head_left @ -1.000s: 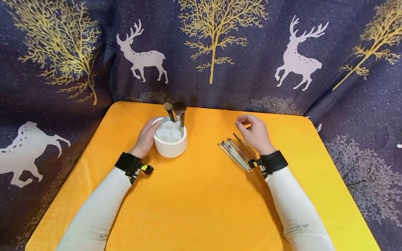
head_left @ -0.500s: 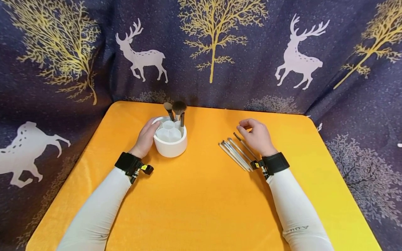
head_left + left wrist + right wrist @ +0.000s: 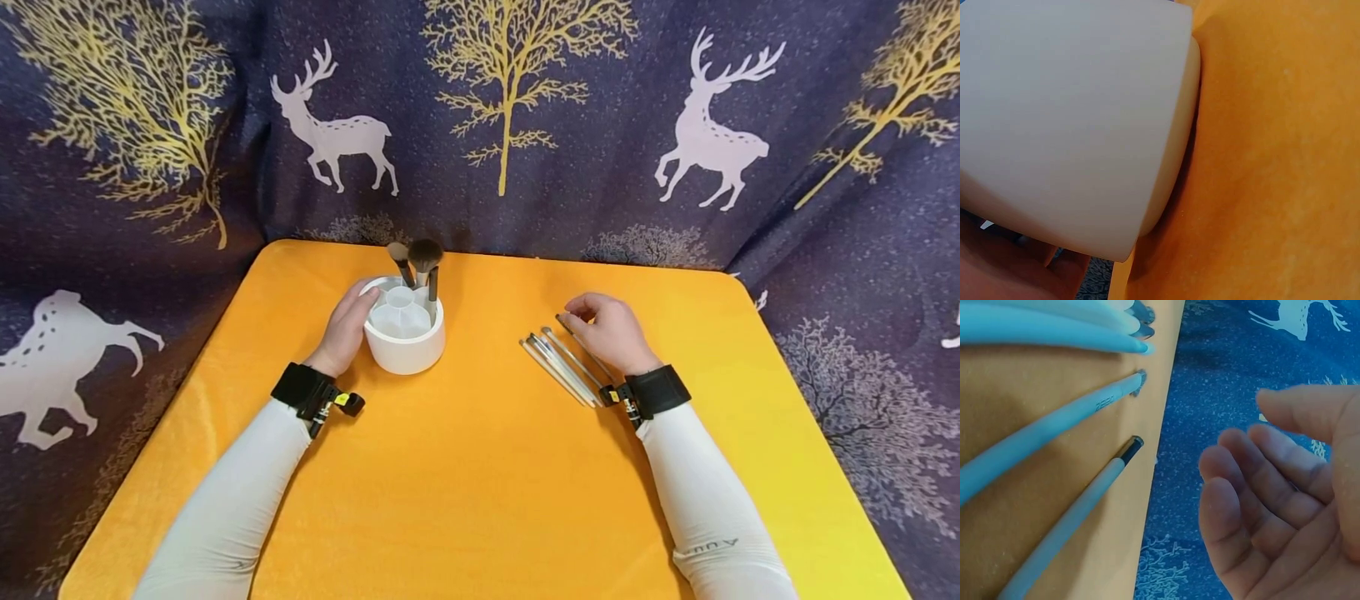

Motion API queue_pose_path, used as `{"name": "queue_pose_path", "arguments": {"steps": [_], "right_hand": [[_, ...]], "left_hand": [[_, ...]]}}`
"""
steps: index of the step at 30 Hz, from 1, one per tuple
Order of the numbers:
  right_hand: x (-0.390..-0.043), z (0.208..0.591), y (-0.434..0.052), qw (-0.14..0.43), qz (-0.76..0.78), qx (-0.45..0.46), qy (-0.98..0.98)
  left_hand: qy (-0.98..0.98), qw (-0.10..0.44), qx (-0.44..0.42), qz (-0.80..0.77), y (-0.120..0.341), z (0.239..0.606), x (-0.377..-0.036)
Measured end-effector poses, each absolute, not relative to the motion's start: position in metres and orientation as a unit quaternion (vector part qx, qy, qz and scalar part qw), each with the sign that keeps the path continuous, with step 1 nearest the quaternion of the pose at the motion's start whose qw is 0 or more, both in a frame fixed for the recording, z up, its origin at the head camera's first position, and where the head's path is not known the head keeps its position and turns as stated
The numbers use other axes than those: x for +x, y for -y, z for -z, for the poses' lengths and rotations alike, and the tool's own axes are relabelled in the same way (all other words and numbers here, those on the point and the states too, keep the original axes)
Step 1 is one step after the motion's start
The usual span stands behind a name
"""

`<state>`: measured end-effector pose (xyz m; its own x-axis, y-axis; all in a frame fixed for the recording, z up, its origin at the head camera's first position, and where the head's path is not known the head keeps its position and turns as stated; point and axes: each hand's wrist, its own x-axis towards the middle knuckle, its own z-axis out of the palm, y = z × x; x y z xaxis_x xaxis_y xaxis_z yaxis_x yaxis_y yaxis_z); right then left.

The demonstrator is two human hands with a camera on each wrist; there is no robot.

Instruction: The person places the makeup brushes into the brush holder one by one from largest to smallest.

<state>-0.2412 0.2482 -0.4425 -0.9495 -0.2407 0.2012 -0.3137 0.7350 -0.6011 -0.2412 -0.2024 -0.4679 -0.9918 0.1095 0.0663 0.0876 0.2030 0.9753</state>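
I am watching the left hand resting against the left side of the white round holder, its fingers curving round the wall (the left wrist view is showing little but that pale wall). The holder is standing toward the back of the orange table, with two dark-bristled brushes standing upright in its far compartments. The right hand is hovering over the far ends of the loose pale-handled brushes lying in a row on the table; its fingers are loosely curled, holding nothing, as the right wrist view is showing.
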Motion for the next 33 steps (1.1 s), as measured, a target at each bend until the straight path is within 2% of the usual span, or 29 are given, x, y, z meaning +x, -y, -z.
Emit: {"name": "queue_pose_path", "arguments": {"steps": [15,25,33], "right_hand": [[-0.234,0.444,-0.231,-0.056,-0.302,0.225,0.925],[-0.233,0.448,-0.228,-0.067,-0.271,0.248,0.928],[-0.232,0.449,-0.229,-0.106,-0.251,0.248,0.93]], "left_hand": [[-0.78,0.008,0.065,-0.622,0.203,0.467,-0.241],[-0.782,0.007,0.064,-0.621,0.202,0.465,-0.238],[-0.782,0.01,0.061,-0.62,0.202,0.465,-0.239]]}}
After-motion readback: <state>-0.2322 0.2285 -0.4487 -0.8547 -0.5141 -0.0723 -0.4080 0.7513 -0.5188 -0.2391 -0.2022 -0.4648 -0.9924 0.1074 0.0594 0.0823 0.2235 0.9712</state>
